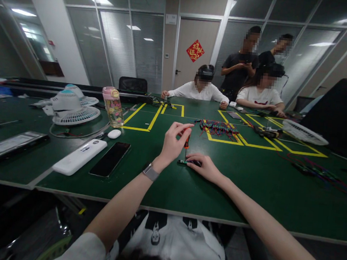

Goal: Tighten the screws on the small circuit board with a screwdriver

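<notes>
My left hand (173, 141) is raised over the green table (248, 187), fingers pinched round the red handle of a small screwdriver (186, 141) held upright, tip down. Just below the tip lies a small dark part (185, 162) on the table. My right hand (204, 166) rests flat beside it, fingertips pressed on the part. A watch band (151, 172) sits on my left wrist.
A black phone (110, 158) and a white power bank (80, 155) lie to the left, with a white mouse (114, 133), a pink-capped bottle (113, 106) and fan parts (72, 109). Coloured wire bundles (219, 129) lie in yellow-taped boxes. Other people sit and stand at the far side.
</notes>
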`<action>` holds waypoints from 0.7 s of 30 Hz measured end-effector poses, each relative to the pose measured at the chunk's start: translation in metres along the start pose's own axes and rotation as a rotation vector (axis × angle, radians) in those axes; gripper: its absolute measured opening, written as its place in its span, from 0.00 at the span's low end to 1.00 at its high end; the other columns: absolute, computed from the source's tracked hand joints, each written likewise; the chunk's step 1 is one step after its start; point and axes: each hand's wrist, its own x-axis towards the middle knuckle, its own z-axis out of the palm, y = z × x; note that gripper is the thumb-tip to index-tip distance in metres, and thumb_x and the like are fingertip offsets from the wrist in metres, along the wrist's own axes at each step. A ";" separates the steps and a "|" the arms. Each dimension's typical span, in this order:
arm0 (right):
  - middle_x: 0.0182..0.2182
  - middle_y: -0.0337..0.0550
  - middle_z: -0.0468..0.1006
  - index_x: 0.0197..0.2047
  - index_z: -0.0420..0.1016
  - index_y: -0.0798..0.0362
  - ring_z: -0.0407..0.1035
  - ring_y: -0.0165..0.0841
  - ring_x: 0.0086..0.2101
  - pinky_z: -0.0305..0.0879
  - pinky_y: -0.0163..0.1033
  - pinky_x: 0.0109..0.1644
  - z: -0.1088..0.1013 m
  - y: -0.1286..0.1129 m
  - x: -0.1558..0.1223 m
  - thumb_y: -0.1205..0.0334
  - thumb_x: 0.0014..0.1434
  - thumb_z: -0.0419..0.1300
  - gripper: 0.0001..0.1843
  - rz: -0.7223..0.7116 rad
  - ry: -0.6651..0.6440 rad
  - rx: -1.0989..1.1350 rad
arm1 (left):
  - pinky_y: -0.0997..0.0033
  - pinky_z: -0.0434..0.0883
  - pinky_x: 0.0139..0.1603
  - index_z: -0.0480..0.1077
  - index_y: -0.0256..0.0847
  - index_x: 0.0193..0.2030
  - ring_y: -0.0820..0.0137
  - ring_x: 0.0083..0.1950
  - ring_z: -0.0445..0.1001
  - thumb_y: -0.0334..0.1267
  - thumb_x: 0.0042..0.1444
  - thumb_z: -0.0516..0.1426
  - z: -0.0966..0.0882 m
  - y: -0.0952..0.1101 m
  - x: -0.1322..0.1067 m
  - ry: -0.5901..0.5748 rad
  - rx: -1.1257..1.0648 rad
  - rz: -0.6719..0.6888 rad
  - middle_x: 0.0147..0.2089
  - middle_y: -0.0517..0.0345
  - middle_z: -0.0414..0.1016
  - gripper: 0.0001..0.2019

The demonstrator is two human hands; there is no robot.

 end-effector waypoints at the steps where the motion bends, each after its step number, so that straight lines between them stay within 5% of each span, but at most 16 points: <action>1: 0.45 0.46 0.79 0.41 0.80 0.50 0.72 0.39 0.46 0.67 0.45 0.52 0.000 0.000 0.000 0.61 0.58 0.60 0.09 0.002 0.001 0.001 | 0.75 0.70 0.44 0.74 0.41 0.47 0.72 0.44 0.72 0.35 0.63 0.51 0.000 0.000 0.000 -0.010 -0.011 -0.001 0.44 0.54 0.72 0.11; 4: 0.45 0.46 0.79 0.41 0.80 0.50 0.72 0.39 0.47 0.67 0.45 0.53 0.000 -0.001 0.000 0.61 0.58 0.60 0.09 0.003 -0.001 0.002 | 0.73 0.70 0.46 0.72 0.41 0.50 0.71 0.47 0.73 0.32 0.64 0.49 -0.001 -0.001 0.001 -0.020 -0.043 0.007 0.46 0.54 0.74 0.13; 11: 0.45 0.46 0.79 0.41 0.80 0.50 0.72 0.39 0.46 0.67 0.46 0.52 -0.001 -0.002 0.000 0.61 0.58 0.60 0.09 0.003 -0.004 -0.006 | 0.76 0.70 0.39 0.75 0.41 0.42 0.74 0.37 0.71 0.36 0.57 0.59 0.001 -0.001 0.000 0.048 0.029 0.017 0.38 0.57 0.69 0.07; 17: 0.45 0.47 0.79 0.41 0.80 0.50 0.72 0.39 0.47 0.67 0.45 0.53 -0.001 -0.004 0.000 0.61 0.58 0.60 0.09 0.010 -0.008 -0.001 | 0.73 0.69 0.47 0.72 0.42 0.49 0.72 0.47 0.72 0.31 0.63 0.49 0.000 -0.003 0.000 -0.011 -0.015 0.009 0.46 0.55 0.73 0.14; 21: 0.45 0.47 0.79 0.41 0.80 0.50 0.72 0.39 0.46 0.67 0.45 0.53 -0.001 -0.003 0.000 0.61 0.58 0.60 0.09 0.003 -0.002 0.007 | 0.74 0.70 0.43 0.72 0.42 0.48 0.73 0.43 0.72 0.31 0.62 0.52 0.001 -0.003 0.000 -0.004 -0.027 0.018 0.43 0.55 0.73 0.12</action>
